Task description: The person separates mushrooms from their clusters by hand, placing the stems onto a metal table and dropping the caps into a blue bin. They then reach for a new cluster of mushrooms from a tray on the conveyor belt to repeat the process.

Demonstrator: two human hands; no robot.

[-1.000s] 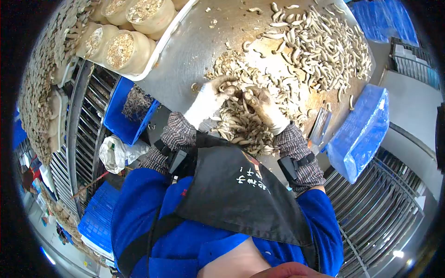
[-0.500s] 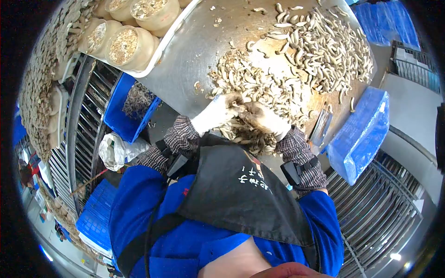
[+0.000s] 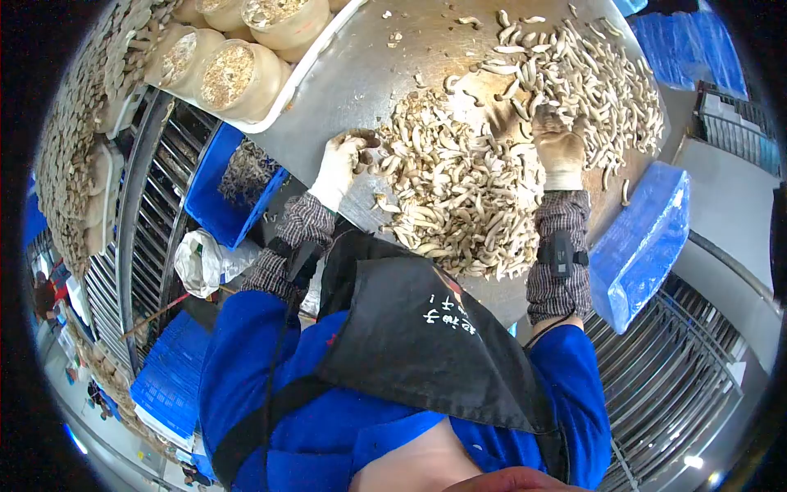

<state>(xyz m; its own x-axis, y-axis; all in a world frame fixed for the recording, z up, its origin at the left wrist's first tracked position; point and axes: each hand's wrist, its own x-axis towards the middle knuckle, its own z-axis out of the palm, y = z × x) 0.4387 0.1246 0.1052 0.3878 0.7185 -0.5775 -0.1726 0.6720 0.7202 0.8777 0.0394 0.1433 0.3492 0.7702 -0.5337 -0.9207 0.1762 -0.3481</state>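
Note:
Small pale, elongated mushrooms point(image 3: 471, 205) lie heaped on the metal table in front of me. To the right spreads a second pile of greyer, cleaner-looking mushrooms point(image 3: 611, 107). My left hand point(image 3: 343, 164), in a white glove with dirty fingertips, is at the left edge of the near heap. Its fingers are curled, and whatever is between them is too small to name. My right hand point(image 3: 561, 149), gloved and stained brown, reaches to the inner edge of the right pile. Its fingers are stretched out, touching or just above the mushrooms there.
A white tray point(image 3: 275, 115) with substrate-filled bottles point(image 3: 234, 82) stands at upper left. Below it are a blue bin point(image 3: 209, 197) with dark scraps and a white bag point(image 3: 198, 264). A plastic-wrapped blue container point(image 3: 643, 246) stands right of the metal table point(image 3: 328, 102).
My hands were together over the near heap and are now apart. The left moved left; the right moved up and right to the other pile. My right arm now covers a flat metal object.

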